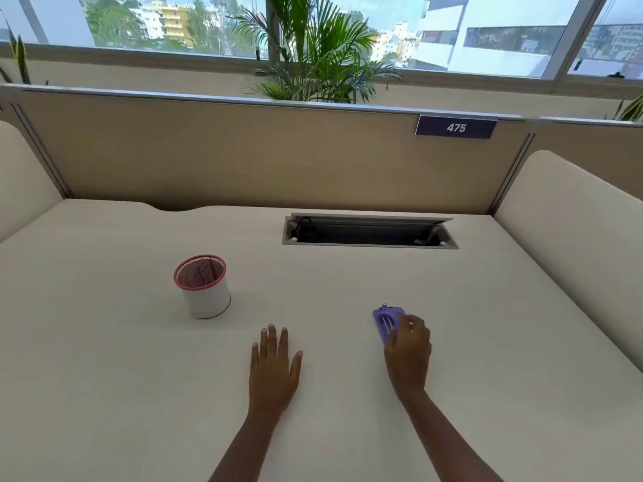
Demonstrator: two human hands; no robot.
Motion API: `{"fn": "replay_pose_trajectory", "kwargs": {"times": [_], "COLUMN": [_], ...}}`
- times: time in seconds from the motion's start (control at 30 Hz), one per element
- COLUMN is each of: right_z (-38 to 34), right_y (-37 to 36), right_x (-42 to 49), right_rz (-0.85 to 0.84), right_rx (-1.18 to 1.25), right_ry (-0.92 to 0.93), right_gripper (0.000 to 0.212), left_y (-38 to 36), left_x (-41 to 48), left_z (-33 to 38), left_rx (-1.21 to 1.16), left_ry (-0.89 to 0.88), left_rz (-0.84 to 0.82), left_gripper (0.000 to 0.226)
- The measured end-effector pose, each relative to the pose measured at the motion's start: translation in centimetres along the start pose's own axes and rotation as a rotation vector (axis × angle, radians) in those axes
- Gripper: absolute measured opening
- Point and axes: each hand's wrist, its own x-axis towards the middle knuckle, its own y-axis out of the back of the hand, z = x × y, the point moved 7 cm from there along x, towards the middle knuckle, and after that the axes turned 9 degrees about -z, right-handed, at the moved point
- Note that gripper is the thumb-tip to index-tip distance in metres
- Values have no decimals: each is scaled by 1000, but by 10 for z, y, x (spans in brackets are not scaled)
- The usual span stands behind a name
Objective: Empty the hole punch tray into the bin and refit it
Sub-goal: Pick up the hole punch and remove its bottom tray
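A small purple hole punch (385, 320) lies on the cream desk (348, 280), right of centre. My right hand (409, 354) rests over its near end, fingers curled around its sides; the punch still sits on the desk. Its tray is hidden from view. My left hand (275, 367) lies flat on the desk, palm down with fingers spread, holding nothing. A small round bin (203, 287), white with a pink mesh rim, stands upright to the left, beyond my left hand.
An open cable hatch (368, 233) is sunk into the desk at the back, right of centre. Beige partitions (243, 151) wall the desk at the back and both sides. A number plate reading 475 (455, 127) hangs on the back partition.
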Motion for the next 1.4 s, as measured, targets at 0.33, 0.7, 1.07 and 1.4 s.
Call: {"fn": "replay_pose_trajectory", "kwargs": {"times": [0.33,0.7,1.07,1.4], "right_z": [36,-23,-58,-55], "right_y": [-11,-32,-38,-29], "right_x": [19,-24,-40,-35], "right_rz": [-262,-875,-1018,-1033], "right_rx": [697,1578,1872,1666], "right_ry": [-527,-783,-854,-644], "right_gripper": [39,13,27,40], "left_y": [11,27,33,22], "left_x": [3,9,3,-11], "left_z": [24,64,52,49], "left_rx": [-70,-787,-1615,-1746], "left_ry": [-114,-214,34,261], "left_rz": [28,-31,-93,-123], "left_gripper": [51,47,20,27]}}
